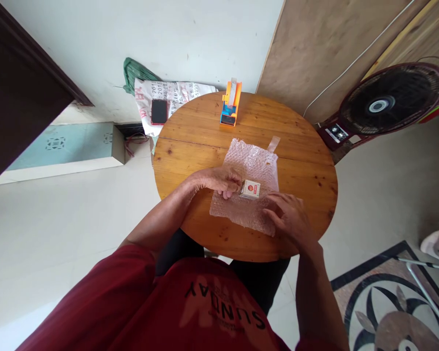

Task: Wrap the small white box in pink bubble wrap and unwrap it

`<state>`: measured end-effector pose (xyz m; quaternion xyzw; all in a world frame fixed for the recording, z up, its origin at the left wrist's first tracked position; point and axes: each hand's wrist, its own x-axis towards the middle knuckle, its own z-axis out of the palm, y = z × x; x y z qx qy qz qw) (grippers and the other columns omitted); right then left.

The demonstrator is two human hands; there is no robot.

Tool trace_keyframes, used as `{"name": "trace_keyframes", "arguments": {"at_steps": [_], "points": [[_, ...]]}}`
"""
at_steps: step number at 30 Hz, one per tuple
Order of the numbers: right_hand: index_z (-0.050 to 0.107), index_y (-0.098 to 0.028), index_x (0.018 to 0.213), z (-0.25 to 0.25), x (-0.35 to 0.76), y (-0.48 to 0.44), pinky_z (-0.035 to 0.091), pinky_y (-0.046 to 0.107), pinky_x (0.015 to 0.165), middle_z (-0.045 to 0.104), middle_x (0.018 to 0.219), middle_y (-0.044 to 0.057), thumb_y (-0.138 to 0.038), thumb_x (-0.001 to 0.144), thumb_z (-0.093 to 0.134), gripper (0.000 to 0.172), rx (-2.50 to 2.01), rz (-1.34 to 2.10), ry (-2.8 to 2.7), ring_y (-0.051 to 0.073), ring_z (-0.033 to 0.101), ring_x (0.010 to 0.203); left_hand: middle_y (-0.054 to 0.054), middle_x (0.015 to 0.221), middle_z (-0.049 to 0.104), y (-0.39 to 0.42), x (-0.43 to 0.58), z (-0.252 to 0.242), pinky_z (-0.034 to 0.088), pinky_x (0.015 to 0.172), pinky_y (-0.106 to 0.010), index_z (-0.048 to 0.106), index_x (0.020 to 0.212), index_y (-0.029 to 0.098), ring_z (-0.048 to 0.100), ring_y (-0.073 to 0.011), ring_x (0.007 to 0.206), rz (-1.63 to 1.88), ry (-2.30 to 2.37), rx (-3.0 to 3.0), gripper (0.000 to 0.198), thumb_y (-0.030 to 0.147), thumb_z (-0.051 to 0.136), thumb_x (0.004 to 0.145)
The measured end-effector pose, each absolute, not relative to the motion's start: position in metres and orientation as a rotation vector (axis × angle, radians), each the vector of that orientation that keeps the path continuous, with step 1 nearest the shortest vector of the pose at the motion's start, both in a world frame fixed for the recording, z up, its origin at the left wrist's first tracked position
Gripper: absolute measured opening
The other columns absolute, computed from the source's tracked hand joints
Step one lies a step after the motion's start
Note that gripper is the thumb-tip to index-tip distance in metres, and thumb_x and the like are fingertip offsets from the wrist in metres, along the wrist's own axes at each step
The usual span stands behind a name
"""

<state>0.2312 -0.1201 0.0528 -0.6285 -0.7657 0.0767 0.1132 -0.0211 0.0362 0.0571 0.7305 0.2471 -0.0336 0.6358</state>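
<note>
A small white box (251,189) with a red emblem stands on a sheet of pink bubble wrap (247,158) on the round wooden table. My left hand (225,180) comes in from the left, its curled fingers closed at the box's left edge. To the right of the box is my right hand (287,213), thumb and fingers apart, resting over the wrap's right part and holding nothing. A short strip of clear tape (273,144) sticks out past the wrap's upper right corner.
An orange and blue tape dispenser (230,105) stands at the far side of the wooden table (190,156). Beyond its left edge, a phone (159,111) lies on a printed white sack (183,90). A dark red fan (384,105) stands at the right.
</note>
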Motion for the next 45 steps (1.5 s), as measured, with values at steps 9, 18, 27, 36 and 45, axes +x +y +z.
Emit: {"name": "trace_keyframes", "arguments": {"at_steps": [9, 18, 27, 36, 45], "points": [[0.060, -0.017, 0.136, 0.047, 0.215, -0.106, 0.051, 0.052, 0.094, 0.073, 0.122, 0.015, -0.035, 0.096, 0.049, 0.045, -1.993, 0.345, -2.023, 0.033, 0.067, 0.108, 0.002, 0.062, 0.058, 0.038, -0.017, 0.051, 0.041, 0.055, -0.017, 0.062, 0.072, 0.013, 0.054, -0.0071, 0.056, 0.270, 0.477, 1.676, 0.007, 0.014, 0.055, 0.074], [0.063, -0.016, 0.134, 0.041, 0.207, -0.092, 0.050, 0.051, 0.101, 0.065, 0.137, 0.016, -0.026, 0.099, 0.040, 0.043, -2.000, 0.282, -2.013, 0.034, 0.063, 0.121, 0.001, 0.072, 0.066, 0.039, -0.016, 0.040, 0.042, 0.060, -0.019, 0.072, 0.101, 0.012, 0.056, -0.0088, 0.062, 0.349, 0.653, 1.801, 0.033, 0.011, 0.049, 0.077], [0.070, -0.018, 0.119, 0.037, 0.213, -0.076, 0.049, 0.046, 0.090, 0.070, 0.118, 0.015, -0.025, 0.098, 0.046, 0.033, -2.052, 0.171, -2.118, 0.032, 0.064, 0.104, -0.003, 0.086, 0.074, 0.039, -0.011, 0.037, 0.047, 0.071, -0.024, 0.076, 0.096, 0.013, 0.062, -0.0148, 0.076, 0.394, 0.717, 2.150, 0.033, 0.010, 0.049, 0.077], [0.069, -0.017, 0.121, 0.035, 0.218, -0.068, 0.050, 0.047, 0.090, 0.071, 0.117, 0.016, -0.026, 0.097, 0.045, 0.035, -2.063, 0.169, -2.121, 0.033, 0.065, 0.105, -0.007, 0.095, 0.073, 0.040, -0.009, 0.037, 0.045, 0.070, -0.026, 0.076, 0.100, 0.016, 0.063, -0.0168, 0.080, 0.410, 0.835, 2.323, 0.033, 0.011, 0.050, 0.080], [0.068, -0.019, 0.123, 0.045, 0.225, -0.058, 0.053, 0.044, 0.091, 0.072, 0.122, 0.014, -0.023, 0.091, 0.049, 0.038, -1.949, 0.354, -2.114, 0.031, 0.068, 0.107, -0.005, 0.090, 0.069, 0.039, -0.011, 0.036, 0.041, 0.065, -0.025, 0.073, 0.108, 0.016, 0.059, -0.0153, 0.073, 0.396, 0.833, 2.360, 0.036, 0.013, 0.054, 0.079]]}}
